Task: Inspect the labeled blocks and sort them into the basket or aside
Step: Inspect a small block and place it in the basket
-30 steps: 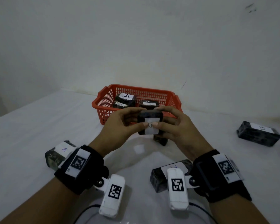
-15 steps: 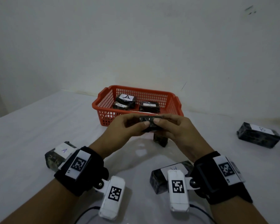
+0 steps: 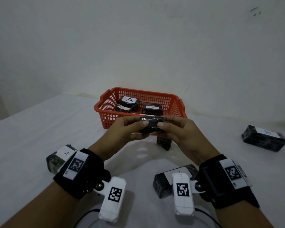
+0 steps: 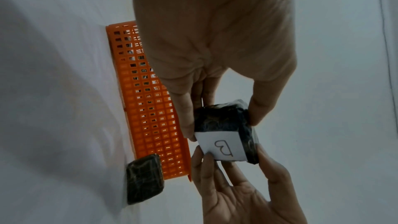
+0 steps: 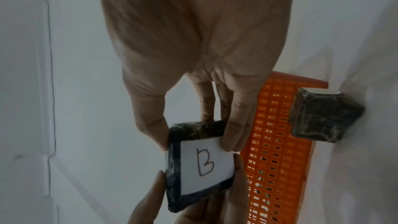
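Observation:
Both hands hold one dark wrapped block (image 3: 152, 125) in the air just in front of the orange basket (image 3: 176, 97). My left hand (image 3: 132, 129) pinches its left end and my right hand (image 3: 174, 130) its right end. Its white label faces down and away from the head view; both wrist views show the letter B on the label (image 5: 206, 164) (image 4: 224, 146). The basket holds three dark blocks, two with A labels in view (image 3: 129, 99).
A small dark block (image 3: 164, 143) stands on the white table under the hands. An A-labelled block (image 3: 59, 157) lies by my left wrist, another labelled block (image 3: 164, 183) under my right wrist, and one more (image 3: 264, 137) at the far right.
The hands have tipped the held block so that its label, which faced the head camera, now points downward. The block sits a little lower.

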A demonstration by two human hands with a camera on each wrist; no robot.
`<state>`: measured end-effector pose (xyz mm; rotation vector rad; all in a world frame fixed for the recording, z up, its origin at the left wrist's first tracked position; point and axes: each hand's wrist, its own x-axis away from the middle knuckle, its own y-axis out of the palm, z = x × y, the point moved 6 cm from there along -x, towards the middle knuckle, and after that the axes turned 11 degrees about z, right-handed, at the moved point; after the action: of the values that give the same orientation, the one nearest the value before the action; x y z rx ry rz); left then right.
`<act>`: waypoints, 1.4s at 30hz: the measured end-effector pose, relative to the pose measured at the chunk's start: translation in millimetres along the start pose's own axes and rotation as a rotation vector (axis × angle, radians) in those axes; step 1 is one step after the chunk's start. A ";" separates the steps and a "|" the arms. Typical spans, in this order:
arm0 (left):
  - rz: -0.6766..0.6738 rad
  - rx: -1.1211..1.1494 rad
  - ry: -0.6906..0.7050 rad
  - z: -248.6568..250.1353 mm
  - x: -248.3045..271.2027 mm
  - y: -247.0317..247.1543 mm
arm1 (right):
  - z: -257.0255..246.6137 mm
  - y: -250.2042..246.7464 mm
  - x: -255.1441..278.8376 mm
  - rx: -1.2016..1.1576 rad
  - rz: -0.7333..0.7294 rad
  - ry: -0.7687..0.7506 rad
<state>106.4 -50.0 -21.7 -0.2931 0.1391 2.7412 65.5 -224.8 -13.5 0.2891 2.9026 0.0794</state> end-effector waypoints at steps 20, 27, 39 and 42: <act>0.125 0.071 -0.089 -1.0 -5.6 0.8 | -1.1 -10.9 0.6 0.073 0.157 0.059; 0.254 -0.034 -0.018 5.1 -18.2 -2.6 | -4.7 -3.8 -7.8 0.085 0.208 0.183; 0.224 -0.274 -0.107 28.7 -116.7 -13.0 | -25.5 6.9 -104.2 0.173 0.285 0.344; 0.212 -0.345 -0.185 20.2 -144.8 -19.8 | -10.2 10.0 -132.1 0.216 0.319 0.389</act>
<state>241.4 -81.0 28.9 -0.1183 -0.3769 2.9770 191.3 -241.9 25.6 0.8625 3.2200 -0.1430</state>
